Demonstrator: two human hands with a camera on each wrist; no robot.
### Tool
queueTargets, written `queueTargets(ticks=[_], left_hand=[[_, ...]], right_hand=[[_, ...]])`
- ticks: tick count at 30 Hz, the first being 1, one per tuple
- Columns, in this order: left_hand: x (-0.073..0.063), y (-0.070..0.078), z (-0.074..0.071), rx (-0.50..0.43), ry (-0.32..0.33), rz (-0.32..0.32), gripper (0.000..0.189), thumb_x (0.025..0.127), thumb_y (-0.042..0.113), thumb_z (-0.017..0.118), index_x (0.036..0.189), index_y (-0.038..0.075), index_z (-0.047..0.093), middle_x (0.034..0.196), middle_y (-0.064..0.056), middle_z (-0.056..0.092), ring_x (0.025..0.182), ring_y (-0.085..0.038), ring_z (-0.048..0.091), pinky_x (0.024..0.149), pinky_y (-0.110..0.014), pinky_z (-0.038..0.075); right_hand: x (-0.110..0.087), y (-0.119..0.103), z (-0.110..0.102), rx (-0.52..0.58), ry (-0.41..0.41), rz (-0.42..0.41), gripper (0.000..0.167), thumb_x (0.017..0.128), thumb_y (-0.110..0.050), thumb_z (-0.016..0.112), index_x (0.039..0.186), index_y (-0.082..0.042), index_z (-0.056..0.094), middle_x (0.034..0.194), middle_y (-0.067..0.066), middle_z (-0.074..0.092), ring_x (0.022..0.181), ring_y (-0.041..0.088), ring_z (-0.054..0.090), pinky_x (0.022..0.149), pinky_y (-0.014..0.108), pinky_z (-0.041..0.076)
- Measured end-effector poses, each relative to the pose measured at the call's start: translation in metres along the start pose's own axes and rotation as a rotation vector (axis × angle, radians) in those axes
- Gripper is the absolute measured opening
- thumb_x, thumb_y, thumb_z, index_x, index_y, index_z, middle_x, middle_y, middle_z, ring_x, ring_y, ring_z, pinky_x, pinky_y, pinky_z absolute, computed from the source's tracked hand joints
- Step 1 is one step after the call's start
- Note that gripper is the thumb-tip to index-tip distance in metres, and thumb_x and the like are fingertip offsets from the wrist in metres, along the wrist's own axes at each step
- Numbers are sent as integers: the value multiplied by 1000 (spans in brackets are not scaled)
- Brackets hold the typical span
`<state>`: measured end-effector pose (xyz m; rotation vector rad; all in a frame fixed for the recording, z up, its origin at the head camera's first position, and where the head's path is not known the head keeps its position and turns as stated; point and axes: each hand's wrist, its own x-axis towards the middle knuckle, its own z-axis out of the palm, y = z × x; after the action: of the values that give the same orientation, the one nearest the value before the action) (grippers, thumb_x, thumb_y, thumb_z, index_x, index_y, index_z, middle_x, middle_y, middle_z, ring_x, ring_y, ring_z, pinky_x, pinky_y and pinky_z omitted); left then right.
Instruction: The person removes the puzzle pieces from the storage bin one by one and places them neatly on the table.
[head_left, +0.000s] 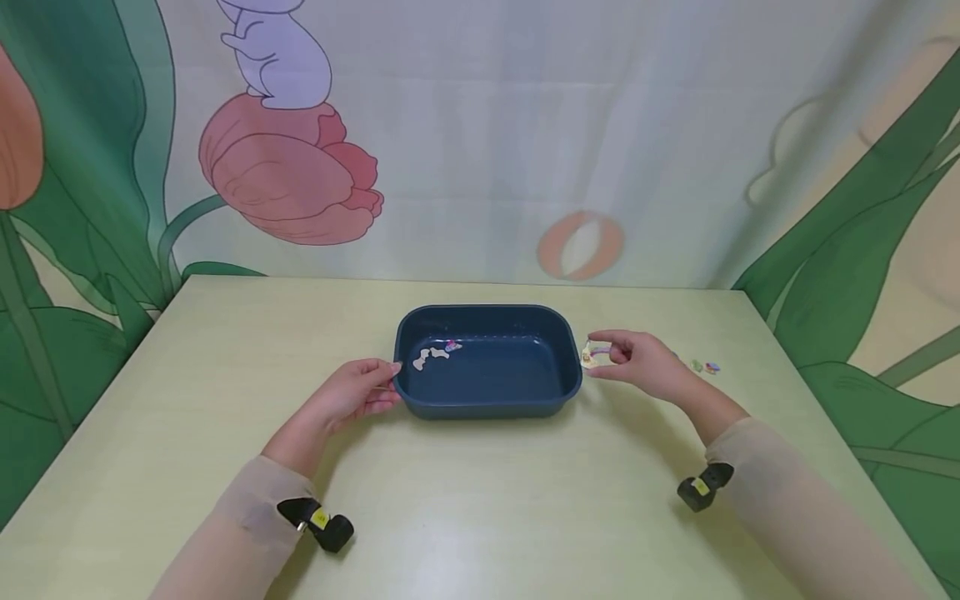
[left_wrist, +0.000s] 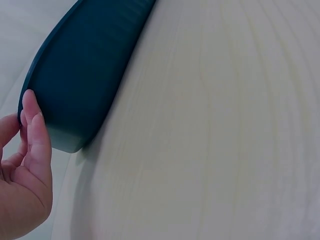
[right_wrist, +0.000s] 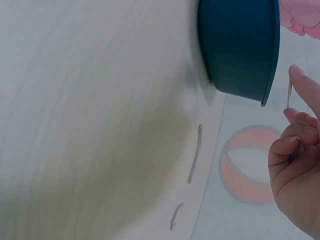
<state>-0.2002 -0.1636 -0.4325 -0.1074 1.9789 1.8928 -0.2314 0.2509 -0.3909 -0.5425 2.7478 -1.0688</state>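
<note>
A dark blue rectangular basin point(head_left: 487, 410) stands on the table. My left hand point(head_left: 362, 387) pinches its left rim, thumb on top and fingers against the outer wall; the left wrist view shows this hand point(left_wrist: 27, 175) at the basin's corner. Just off the right rim, my right hand point(head_left: 637, 360) pinches a small flat pale piece point(head_left: 586, 357) with yellowish marks between thumb and index finger. Edge-on in the right wrist view, that piece point(right_wrist: 289, 94) looks very thin. Inside the basin's left part lie two whitish cut-out pieces point(head_left: 439, 353) and a small pink-and-blue piece point(head_left: 453, 346).
Small flat coloured pieces lie on the table right of the basin, among them a green one point(head_left: 697, 366) and a multicoloured one point(head_left: 712, 367). A thin purplish piece point(right_wrist: 195, 154) lies near the table's back edge. Behind hangs a printed curtain point(head_left: 480, 150).
</note>
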Motion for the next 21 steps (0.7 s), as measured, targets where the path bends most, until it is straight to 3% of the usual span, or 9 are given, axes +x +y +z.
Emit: queueTargets(ticks=[7, 21], left_hand=[[0, 1, 1, 11, 9, -6, 34, 96, 26, 54, 107, -6, 52, 80, -7, 59, 73, -17, 65, 68, -23, 54], [1, 0, -1, 11, 8, -15, 32, 95, 27, 55, 104, -4, 53, 80, -8, 60, 72, -17, 65, 67, -23, 53]], right_hand=[[-3, 9, 1, -11, -2, 51, 55, 79, -22, 76, 125, -1, 55, 67, 1, 40, 60, 16, 37, 56, 30, 31], [-6, 51, 7, -56, -108, 182, 56, 78, -23, 76, 126, -4, 55, 69, 2, 44, 62, 18, 41, 54, 28, 32]])
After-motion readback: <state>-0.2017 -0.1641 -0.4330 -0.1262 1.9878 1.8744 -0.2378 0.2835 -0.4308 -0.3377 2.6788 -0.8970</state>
